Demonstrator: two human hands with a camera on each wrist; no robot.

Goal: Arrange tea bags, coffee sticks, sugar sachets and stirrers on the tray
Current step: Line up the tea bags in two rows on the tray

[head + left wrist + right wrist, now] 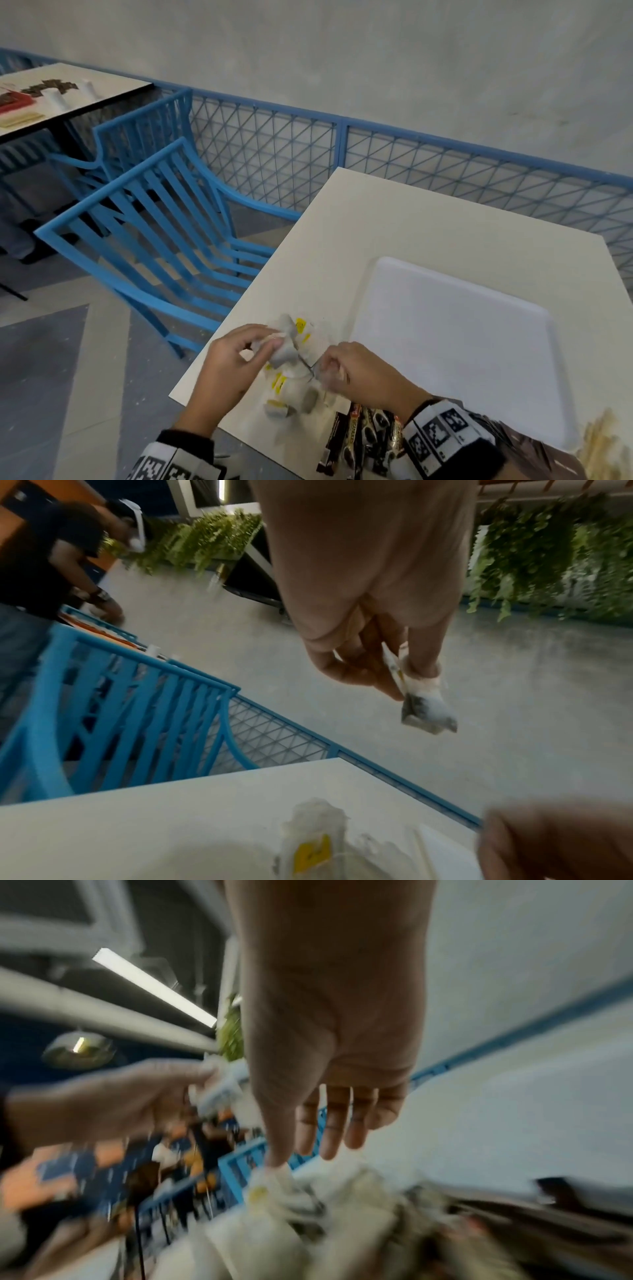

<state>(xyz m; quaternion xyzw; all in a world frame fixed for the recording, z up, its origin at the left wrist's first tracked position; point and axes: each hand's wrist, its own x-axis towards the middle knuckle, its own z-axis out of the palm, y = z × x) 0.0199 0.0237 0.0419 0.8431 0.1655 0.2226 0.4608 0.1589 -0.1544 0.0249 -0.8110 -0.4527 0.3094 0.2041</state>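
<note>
A loose pile of tea bags [291, 380] with yellow tags lies near the front left corner of the cream table [411, 222]. My left hand [270, 342] holds a small bunch of tea bags [428, 712] pinched between thumb and fingers, lifted above the pile. My right hand [322, 368] is just right of it and pinches a tea bag [270, 1177] at the pile's edge. The white tray [462, 342] lies to the right, with nothing on it. Dark coffee sticks [363, 435] lie under my right wrist. Pale stirrers [603, 442] show blurred at the bottom right.
Two blue slatted chairs [154, 222] stand left of the table. A blue mesh railing [342, 154] runs behind it. Another table [68, 92] with items stands at the far left. A person [51, 561] works at it.
</note>
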